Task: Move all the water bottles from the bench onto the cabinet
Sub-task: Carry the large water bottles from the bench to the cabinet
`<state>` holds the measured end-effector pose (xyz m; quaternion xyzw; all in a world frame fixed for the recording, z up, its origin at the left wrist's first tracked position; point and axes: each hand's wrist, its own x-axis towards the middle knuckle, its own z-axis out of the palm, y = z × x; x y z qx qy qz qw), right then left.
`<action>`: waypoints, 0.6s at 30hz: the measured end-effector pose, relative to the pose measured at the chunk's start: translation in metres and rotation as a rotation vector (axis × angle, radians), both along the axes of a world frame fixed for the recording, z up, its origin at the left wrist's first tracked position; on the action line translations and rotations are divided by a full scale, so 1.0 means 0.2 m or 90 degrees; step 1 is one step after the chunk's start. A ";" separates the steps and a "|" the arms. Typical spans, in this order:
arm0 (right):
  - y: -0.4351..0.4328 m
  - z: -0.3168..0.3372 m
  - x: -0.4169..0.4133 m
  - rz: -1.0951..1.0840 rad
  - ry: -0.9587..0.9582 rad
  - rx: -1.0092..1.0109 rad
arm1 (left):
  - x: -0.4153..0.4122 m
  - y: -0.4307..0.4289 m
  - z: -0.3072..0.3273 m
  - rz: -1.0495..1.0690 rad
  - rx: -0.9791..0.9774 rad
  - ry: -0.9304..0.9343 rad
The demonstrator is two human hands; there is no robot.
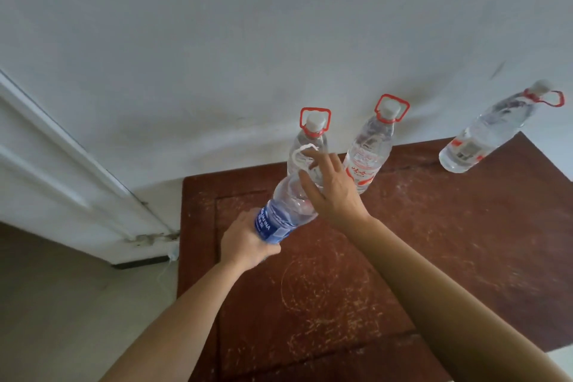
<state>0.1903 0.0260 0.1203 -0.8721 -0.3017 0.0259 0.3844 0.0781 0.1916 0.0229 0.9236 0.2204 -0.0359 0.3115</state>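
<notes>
Left hand (245, 245) gripped the bottle (279, 214) by its base — right hand (331, 192), fingers (327, 164) straight, touched its top near the cabinet's (434, 257) back edge.

The blue-label bottle (288, 205) carries white capitals on its label (268, 225) — AQUAFINA, running along the bottle, with a smaller line beneath too blurred to read. The middle bottle (366, 158) bears red script, not legible. The right bottle (483, 133) shows a barcode (464, 150) — digits unreadable.
</notes>
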 end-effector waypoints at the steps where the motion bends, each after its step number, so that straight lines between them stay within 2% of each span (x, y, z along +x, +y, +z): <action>1: -0.07 -0.01 -0.04 0.006 0.007 -0.023 | -0.04 -0.02 -0.02 -0.006 0.020 0.003; 4: -0.26 -0.05 -0.14 0.036 0.010 -0.075 | -0.12 -0.09 -0.07 -0.017 0.071 0.013; 8: -0.46 -0.14 -0.17 0.078 -0.024 -0.240 | -0.21 -0.19 -0.08 -0.018 0.114 0.045; 12: -0.54 -0.25 -0.22 0.104 -0.074 -0.312 | -0.27 -0.30 -0.09 -0.024 0.212 0.080; 18: -0.68 -0.48 -0.31 0.048 0.140 -0.339 | -0.26 -0.33 -0.14 -0.140 0.311 0.151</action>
